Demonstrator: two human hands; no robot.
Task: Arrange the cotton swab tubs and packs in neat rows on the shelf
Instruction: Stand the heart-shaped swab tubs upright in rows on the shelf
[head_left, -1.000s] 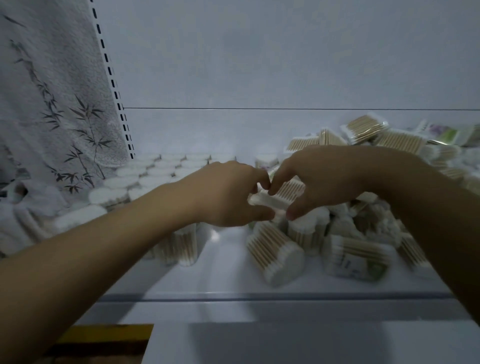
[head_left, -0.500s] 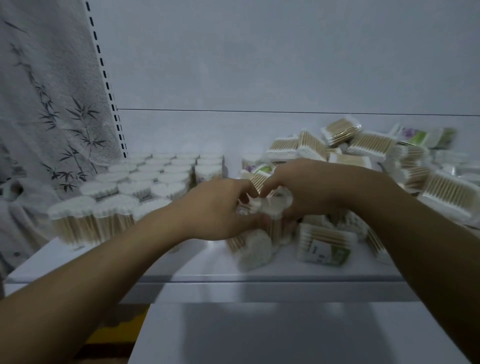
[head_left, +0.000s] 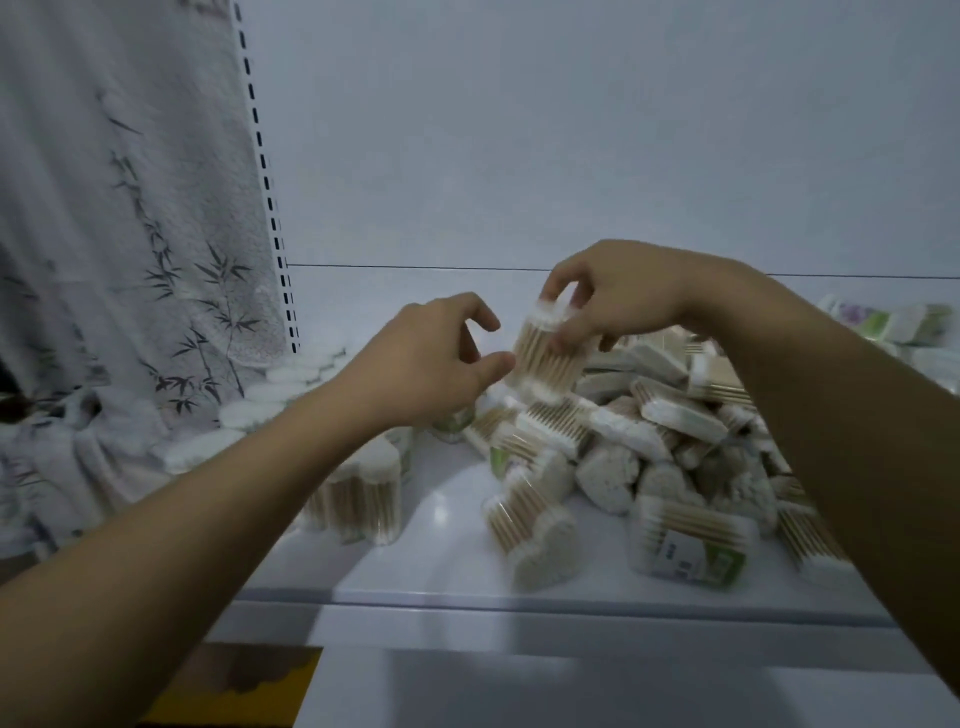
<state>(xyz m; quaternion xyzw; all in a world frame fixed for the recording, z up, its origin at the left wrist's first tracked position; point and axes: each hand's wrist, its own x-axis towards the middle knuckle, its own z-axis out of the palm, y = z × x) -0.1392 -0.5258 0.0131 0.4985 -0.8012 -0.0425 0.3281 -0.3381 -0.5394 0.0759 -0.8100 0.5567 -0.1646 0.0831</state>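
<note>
A tub (head_left: 544, 358) is pinched by the right hand (head_left: 618, 299) above the shelf (head_left: 441, 525); the left hand (head_left: 431, 358) is half-open beside it.

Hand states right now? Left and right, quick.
Left hand: open, fingers loosely curled, holding nothing; thumb tip beside the cotton swab tub, contact unclear.
Right hand: closed, gripping that cotton swab tub by its upper end.

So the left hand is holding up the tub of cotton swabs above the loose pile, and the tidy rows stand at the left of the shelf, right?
Not quite. The head view shows the right hand holding up the tub of cotton swabs above the loose pile; the left hand is only beside it. The tidy rows do stand at the left of the shelf.
</note>
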